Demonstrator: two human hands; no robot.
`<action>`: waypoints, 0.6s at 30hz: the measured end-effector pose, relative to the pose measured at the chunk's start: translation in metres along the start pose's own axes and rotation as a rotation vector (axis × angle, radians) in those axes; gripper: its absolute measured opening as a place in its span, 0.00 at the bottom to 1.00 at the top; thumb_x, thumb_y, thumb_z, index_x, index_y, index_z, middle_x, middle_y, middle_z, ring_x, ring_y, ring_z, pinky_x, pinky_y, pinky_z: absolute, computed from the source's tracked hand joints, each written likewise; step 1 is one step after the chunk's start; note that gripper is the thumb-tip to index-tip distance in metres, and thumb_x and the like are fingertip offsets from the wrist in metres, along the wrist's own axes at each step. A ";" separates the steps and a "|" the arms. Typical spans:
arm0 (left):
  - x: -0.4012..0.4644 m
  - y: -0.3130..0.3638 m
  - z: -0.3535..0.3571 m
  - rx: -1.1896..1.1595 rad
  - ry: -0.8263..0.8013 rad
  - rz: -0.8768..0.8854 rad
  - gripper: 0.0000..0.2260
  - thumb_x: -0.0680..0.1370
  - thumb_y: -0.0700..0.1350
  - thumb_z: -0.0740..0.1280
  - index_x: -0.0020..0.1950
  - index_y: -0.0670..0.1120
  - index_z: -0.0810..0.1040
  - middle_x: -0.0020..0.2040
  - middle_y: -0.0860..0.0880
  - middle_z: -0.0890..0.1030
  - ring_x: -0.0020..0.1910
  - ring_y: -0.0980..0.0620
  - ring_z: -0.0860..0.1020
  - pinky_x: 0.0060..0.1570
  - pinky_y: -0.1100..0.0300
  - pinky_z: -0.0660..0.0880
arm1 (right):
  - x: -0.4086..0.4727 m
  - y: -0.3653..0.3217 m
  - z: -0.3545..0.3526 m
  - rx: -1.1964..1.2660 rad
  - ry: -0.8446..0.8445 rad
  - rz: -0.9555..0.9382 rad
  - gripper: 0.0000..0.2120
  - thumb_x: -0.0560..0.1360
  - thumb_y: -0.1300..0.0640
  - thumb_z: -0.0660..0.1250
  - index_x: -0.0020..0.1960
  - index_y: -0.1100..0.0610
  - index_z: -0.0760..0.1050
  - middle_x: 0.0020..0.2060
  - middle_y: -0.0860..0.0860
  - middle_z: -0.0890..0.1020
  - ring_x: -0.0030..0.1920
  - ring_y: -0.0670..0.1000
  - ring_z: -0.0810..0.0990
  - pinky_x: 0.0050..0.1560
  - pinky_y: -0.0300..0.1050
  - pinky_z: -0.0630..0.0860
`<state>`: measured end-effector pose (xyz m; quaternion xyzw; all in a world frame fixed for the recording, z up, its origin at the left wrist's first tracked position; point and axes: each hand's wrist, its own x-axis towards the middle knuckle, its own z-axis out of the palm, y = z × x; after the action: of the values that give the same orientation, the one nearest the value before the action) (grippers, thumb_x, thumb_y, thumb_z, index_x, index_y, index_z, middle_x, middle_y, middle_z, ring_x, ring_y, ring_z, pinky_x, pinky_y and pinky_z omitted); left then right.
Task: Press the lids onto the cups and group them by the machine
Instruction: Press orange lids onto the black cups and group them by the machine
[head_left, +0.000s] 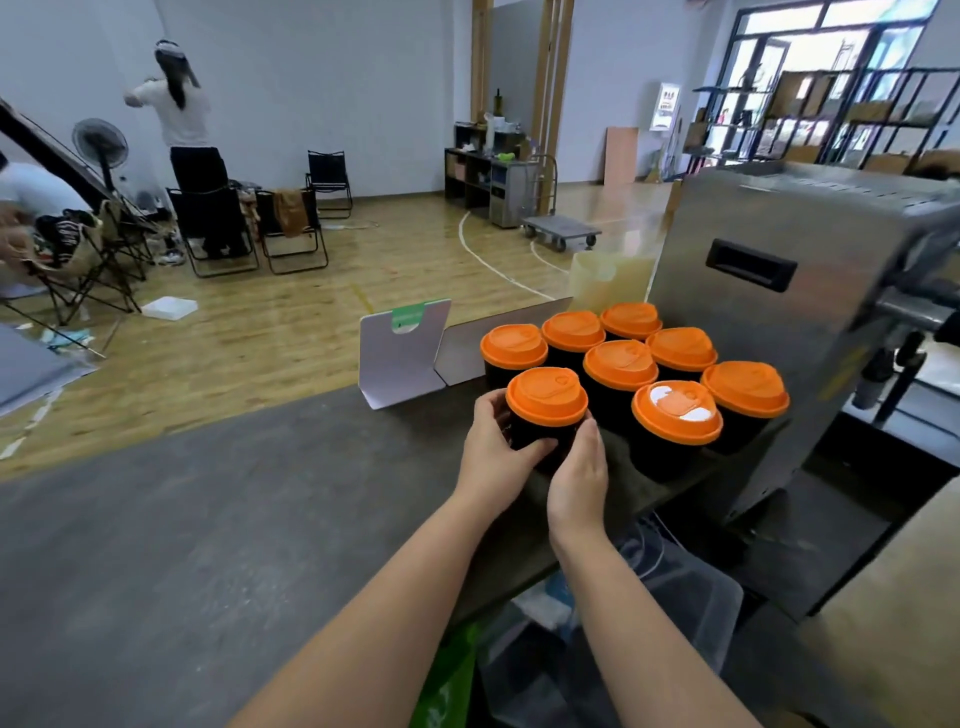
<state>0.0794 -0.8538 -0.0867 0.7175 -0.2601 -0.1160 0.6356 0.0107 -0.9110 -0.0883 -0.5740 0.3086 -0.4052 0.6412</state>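
Note:
Several black cups with orange lids stand in a cluster on the dark table, right beside the steel machine. The nearest cup has its orange lid on and stands at the cluster's front left. My left hand curls round its left side, and my right hand wraps its right side from below. A cup at the front right shows white glare on its lid.
A folded white card with a green tab stands on the table left of the cups. A clear plastic bin sits below the table's edge. Folding chairs and two people are on the wooden floor far left.

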 end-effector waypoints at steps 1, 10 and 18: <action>0.003 0.000 0.003 0.005 -0.002 -0.001 0.33 0.70 0.41 0.78 0.69 0.51 0.66 0.63 0.55 0.76 0.64 0.57 0.74 0.60 0.67 0.70 | 0.004 -0.001 -0.001 0.000 0.000 -0.001 0.23 0.84 0.45 0.48 0.76 0.50 0.64 0.73 0.48 0.69 0.73 0.47 0.66 0.74 0.49 0.62; 0.014 0.002 0.015 0.028 0.017 -0.015 0.33 0.71 0.41 0.78 0.70 0.52 0.65 0.65 0.55 0.75 0.66 0.57 0.73 0.64 0.63 0.70 | 0.024 -0.001 -0.002 -0.008 0.000 0.010 0.23 0.84 0.46 0.48 0.77 0.50 0.61 0.74 0.50 0.67 0.74 0.49 0.64 0.73 0.46 0.60; 0.010 0.003 0.015 0.023 0.014 -0.021 0.33 0.71 0.41 0.77 0.71 0.53 0.65 0.67 0.53 0.75 0.67 0.56 0.72 0.65 0.61 0.71 | 0.022 -0.001 -0.003 0.010 0.010 0.037 0.23 0.84 0.46 0.48 0.78 0.50 0.59 0.76 0.49 0.64 0.76 0.48 0.61 0.73 0.44 0.59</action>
<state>0.0802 -0.8718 -0.0845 0.7281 -0.2496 -0.1145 0.6280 0.0182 -0.9318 -0.0862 -0.5627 0.3204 -0.3979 0.6499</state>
